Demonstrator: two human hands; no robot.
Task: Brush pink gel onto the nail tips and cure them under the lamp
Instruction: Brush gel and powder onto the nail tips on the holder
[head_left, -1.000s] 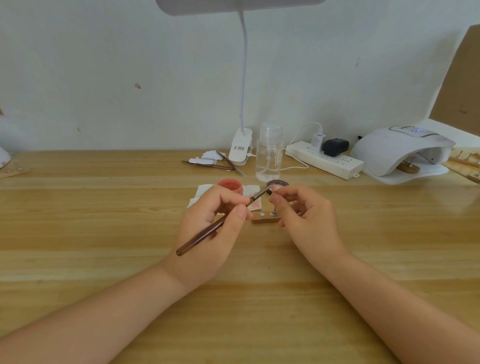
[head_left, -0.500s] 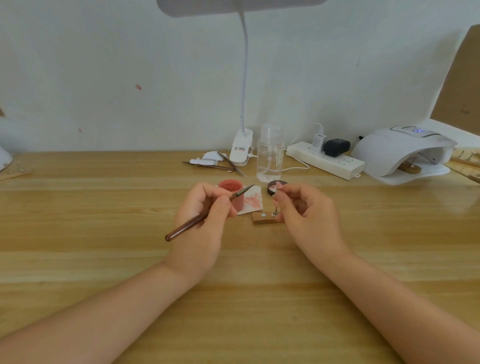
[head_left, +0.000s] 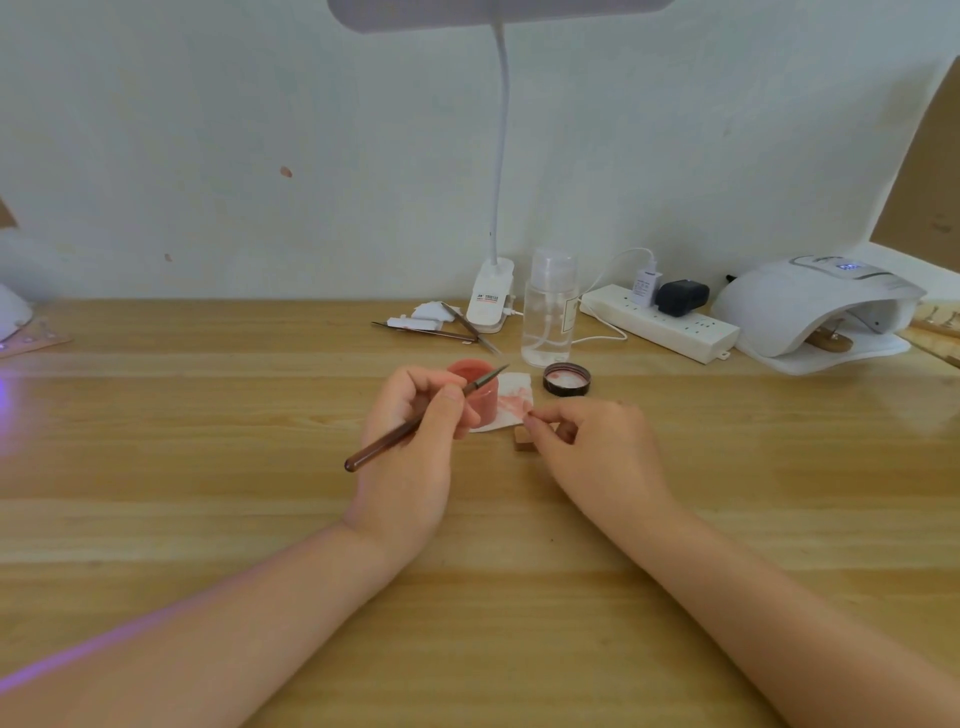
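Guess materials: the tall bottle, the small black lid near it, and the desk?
Tall bottle: clear plastic, probably; you see liquid and a tube through it. Black lid: looks like hard plastic with a ribbed rim, its inside smeared pink. Desk: light wood or wood-look laminate, visible grain, slightly glossy, with purple glare at the left.

Left hand (head_left: 415, 441) grips brush (head_left: 423, 420), tip over pink gel jar (head_left: 475, 395) at frame centre. Right hand (head_left: 597, 447) pinches at wooden block (head_left: 523, 440). Curing lamp (head_left: 815, 306) sits upper right.
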